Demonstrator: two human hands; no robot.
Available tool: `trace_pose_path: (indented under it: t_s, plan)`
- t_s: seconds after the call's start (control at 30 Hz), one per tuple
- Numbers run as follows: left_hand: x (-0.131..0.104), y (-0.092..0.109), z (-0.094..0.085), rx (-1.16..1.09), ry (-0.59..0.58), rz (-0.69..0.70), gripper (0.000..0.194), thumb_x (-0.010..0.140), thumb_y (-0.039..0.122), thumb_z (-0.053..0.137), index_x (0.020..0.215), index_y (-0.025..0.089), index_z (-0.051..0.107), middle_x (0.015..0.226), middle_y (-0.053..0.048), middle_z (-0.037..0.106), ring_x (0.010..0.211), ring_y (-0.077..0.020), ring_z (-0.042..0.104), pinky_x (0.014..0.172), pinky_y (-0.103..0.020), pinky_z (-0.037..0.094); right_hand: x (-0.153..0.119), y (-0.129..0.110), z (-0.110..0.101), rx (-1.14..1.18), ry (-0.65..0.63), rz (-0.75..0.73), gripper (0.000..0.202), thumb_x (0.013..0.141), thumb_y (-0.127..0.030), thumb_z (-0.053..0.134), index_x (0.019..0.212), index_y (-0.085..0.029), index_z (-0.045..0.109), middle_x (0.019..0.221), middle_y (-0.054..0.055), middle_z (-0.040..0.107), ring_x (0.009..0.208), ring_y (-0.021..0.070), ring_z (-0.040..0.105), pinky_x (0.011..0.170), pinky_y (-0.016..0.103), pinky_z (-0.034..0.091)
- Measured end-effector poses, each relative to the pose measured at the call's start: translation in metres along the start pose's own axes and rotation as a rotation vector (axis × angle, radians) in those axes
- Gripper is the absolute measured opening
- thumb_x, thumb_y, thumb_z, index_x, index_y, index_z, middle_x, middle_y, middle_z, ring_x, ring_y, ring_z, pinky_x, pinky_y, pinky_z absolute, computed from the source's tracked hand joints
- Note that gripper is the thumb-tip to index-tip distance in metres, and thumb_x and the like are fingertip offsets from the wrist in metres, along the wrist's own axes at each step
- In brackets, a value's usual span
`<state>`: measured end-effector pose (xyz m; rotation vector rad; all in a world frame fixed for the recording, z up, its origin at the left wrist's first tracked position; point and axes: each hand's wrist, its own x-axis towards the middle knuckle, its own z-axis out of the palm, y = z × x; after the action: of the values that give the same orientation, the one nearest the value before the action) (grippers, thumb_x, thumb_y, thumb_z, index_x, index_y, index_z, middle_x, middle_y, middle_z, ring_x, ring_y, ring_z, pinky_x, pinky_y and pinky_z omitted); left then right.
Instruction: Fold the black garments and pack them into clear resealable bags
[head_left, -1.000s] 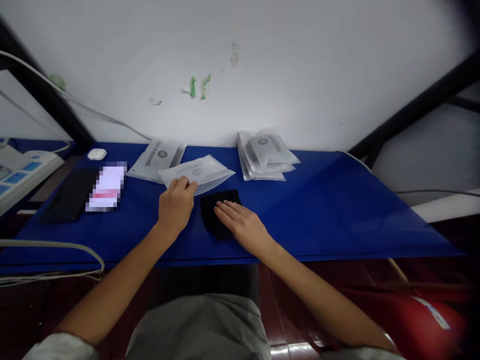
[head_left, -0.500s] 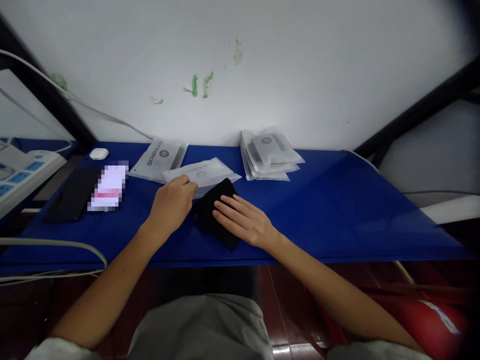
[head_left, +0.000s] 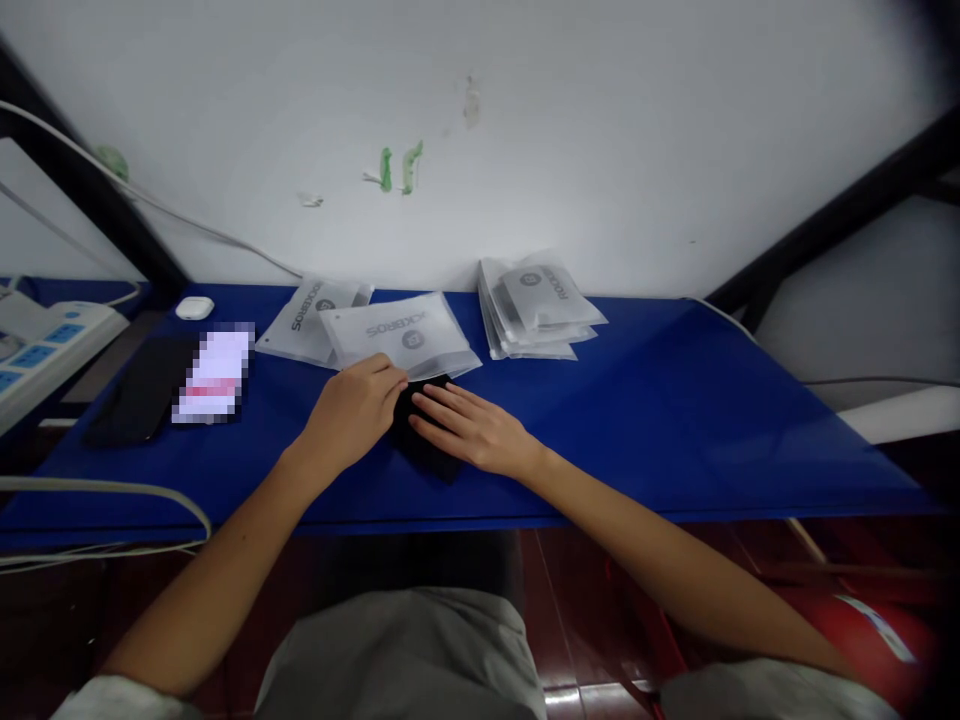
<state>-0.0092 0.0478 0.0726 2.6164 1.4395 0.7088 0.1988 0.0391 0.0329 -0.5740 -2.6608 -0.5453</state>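
Note:
A folded black cloth lies on the blue table near its front edge. My right hand rests flat on the cloth with its fingers spread. My left hand is closed, fingers pinched at the near edge of a frosted plastic bag with printed lettering, just behind the cloth. That bag partly overlaps another printed bag at its left. Farther right, a stack of several frosted bags leans by the wall.
At the left of the blue table lie a dark phone, a phone with a blurred lit screen and a white earbud case. A white power strip and cables sit at the far left.
The frosted bag by my left hand now lies flatter, its lettering showing more clearly and its near edge over the cloth's far end. My right hand and the cloth have shifted slightly left.

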Motion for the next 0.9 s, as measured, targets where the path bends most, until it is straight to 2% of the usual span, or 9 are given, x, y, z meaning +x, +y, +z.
trace_pose_path:
  t_s: [0.17,0.3,0.4,0.5,0.7,0.9]
  plan:
    - [-0.001,-0.001,0.003,-0.044,-0.005,0.024,0.023,0.092,0.015,0.046,0.087,0.015,0.068,0.086,-0.006,0.065,0.081,-0.0170,0.062,0.077,-0.030,0.050,0.007,0.005,0.009,0.026,-0.055,0.154,0.034,0.094,-0.007,0.042,0.124,-0.010,0.058,0.127,0.017,0.061,0.124,0.0268,0.054,0.102,0.046,0.048]
    - [-0.002,-0.010,0.015,-0.035,-0.003,0.004,0.023,0.092,0.014,0.045,0.093,0.016,0.068,0.088,-0.006,0.065,0.084,-0.0182,0.062,0.077,-0.032,0.051,0.016,0.009,0.011,0.068,-0.157,0.294,0.039,0.093,-0.006,0.043,0.129,-0.011,0.054,0.134,0.016,0.056,0.126,0.0257,0.052,0.102,0.042,0.048]
    - [-0.004,-0.017,0.024,0.032,0.015,-0.021,0.025,0.090,0.012,0.044,0.100,0.015,0.066,0.091,-0.008,0.064,0.085,-0.0194,0.062,0.077,-0.033,0.051,0.022,0.011,0.013,0.096,-0.209,0.361,0.046,0.089,-0.001,0.042,0.132,-0.012,0.052,0.140,0.015,0.051,0.127,0.0247,0.051,0.102,0.040,0.049]
    - [-0.005,-0.021,0.025,0.164,0.062,-0.063,0.025,0.090,0.012,0.043,0.101,0.013,0.066,0.090,-0.009,0.063,0.086,-0.0213,0.060,0.076,-0.033,0.050,0.024,0.013,0.018,0.131,-0.223,0.406,0.053,0.084,0.005,0.041,0.134,-0.010,0.049,0.142,0.017,0.047,0.127,0.0253,0.051,0.102,0.040,0.049]
    - [-0.004,-0.022,0.008,0.363,0.155,-0.134,0.026,0.092,0.015,0.040,0.099,0.015,0.065,0.093,-0.012,0.063,0.090,-0.0261,0.057,0.074,-0.037,0.048,0.015,0.015,0.019,0.195,-0.150,0.434,0.060,0.079,0.006,0.041,0.136,-0.012,0.049,0.141,0.015,0.049,0.130,0.0245,0.047,0.103,0.041,0.048]
    - [-0.005,-0.029,0.002,0.321,0.208,-0.144,0.028,0.092,0.013,0.040,0.098,0.017,0.066,0.089,-0.009,0.063,0.088,-0.0240,0.057,0.067,-0.034,0.047,0.003,0.007,-0.004,0.159,0.063,0.337,0.045,0.091,-0.004,0.040,0.132,-0.015,0.053,0.137,0.013,0.055,0.133,0.0247,0.043,0.107,0.044,0.045]
